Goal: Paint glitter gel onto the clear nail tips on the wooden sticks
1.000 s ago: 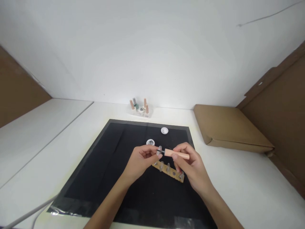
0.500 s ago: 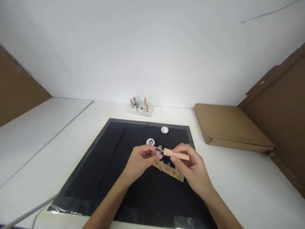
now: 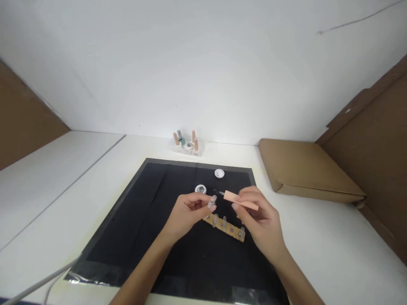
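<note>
Peach brush [image 3: 230, 196]: drawn off the clear tip [image 3: 212, 201] since the earlier frame, grasped in the right hand's [image 3: 262, 218] fingers.
Clear tip: pinched by the left hand [image 3: 188, 213], above the black mat [image 3: 140, 216].
Yellow strip [image 3: 219, 224]: beneath, holding similar tips.
White jar [image 3: 200, 189]: open, beyond the left hand.

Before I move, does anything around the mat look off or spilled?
I see no spill. The black mat looks odd at its near-left corner: the clear edging is crinkled. The tan strip lies askew, with one spot bare, perhaps for the clear tip in the left hand.
</note>
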{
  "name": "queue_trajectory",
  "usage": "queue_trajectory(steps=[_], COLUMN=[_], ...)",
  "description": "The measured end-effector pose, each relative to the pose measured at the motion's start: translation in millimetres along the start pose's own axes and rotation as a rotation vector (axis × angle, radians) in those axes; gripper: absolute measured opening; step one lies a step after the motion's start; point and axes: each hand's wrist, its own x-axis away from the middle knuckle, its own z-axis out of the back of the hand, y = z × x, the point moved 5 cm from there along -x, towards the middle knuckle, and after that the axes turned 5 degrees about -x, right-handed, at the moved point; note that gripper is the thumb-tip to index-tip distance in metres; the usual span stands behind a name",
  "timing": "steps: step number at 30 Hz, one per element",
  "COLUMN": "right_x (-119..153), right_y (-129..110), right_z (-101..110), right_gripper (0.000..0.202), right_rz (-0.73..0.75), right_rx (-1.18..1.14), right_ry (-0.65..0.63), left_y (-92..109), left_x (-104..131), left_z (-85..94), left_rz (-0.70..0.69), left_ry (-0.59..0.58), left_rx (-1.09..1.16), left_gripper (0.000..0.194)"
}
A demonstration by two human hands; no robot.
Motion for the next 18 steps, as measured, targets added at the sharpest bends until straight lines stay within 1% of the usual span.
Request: queue_trajectory(steps=[3,8,12,18], right_x=[0.4,0.0,1.0,1.5], right_y=[2.8,3.7,5.2,9.2], right_z=[3.9,5.3,5.3,5.0], right_gripper=[0.005,0.006,0.01,0.015], right_rz=[-0.054,-0.11,-0.15,-0.19], right_rx=[-0.051,-0.093,-0.139,-0.126], right_ry=[0.05,0.094,0.105,0.083], left_y=[0.0,1.0,1.2,-0.9], left_x=[0.1,0.2,0.1,-0.4], left_z=[0.4,0.5,0.9,-0.5], left_rz=[0.005,0.046,0.081,0.087], left_ry=[0.025,0.046,0.064,0.063], left_rx=[0.007,0.03,0.063,0.066], left_gripper=[0.011,0.018,0.021,0.023])
